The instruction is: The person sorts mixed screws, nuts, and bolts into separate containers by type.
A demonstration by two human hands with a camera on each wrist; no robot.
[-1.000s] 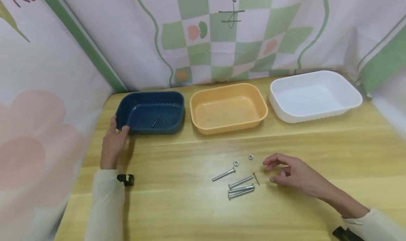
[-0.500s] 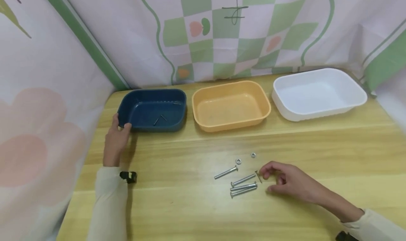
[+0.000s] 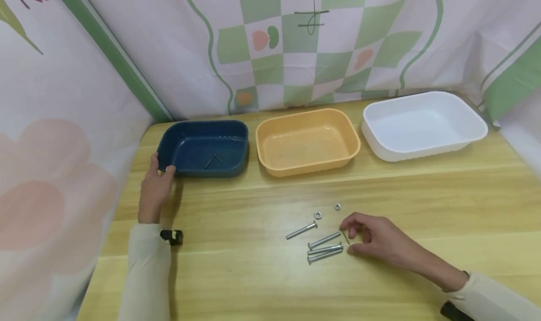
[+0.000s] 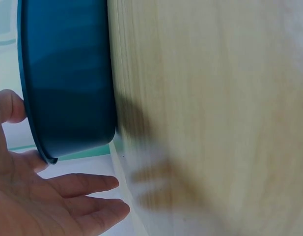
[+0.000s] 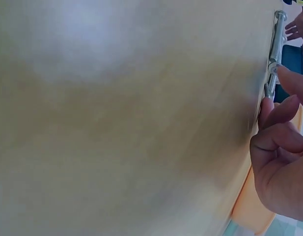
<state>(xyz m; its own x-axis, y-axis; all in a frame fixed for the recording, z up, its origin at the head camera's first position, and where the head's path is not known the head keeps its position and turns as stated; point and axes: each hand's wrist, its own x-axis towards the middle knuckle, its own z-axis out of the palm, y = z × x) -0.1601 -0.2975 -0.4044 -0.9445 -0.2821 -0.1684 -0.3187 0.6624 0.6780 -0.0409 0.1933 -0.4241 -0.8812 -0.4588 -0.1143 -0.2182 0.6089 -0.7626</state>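
In the head view my left hand (image 3: pixel 156 189) holds the near left corner of the blue tray (image 3: pixel 211 172), thumb and index finger at its rim. The left wrist view shows the other fingers extended beside the tray wall (image 4: pixel 72 78). My right hand (image 3: pixel 384 241) is low over the table, index finger and thumb apart at either end of a small thin screw (image 3: pixel 345 238). In the right wrist view the screw (image 5: pixel 267 90) looks ridged, beside the fingertips. Several silver bolts (image 3: pixel 324 239) lie just left of that hand. Two hex nuts, one nearer (image 3: pixel 318 215) and one farther (image 3: pixel 337 207), lie beyond them.
Inside the blue tray are 3 short thin metal pieces (image 3: pixel 208 163), too small to identify. A yellow tray (image 3: pixel 308 167) and a white tray (image 3: pixel 422 153) stand to its right along the back. Printed cloth (image 3: pixel 296 67) hangs behind the wooden table (image 3: pixel 236 264).
My right hand has come down and left to the thin screw, fingertips now on both sides of it. My left hand has stayed on the blue tray. The head view has shifted slightly.
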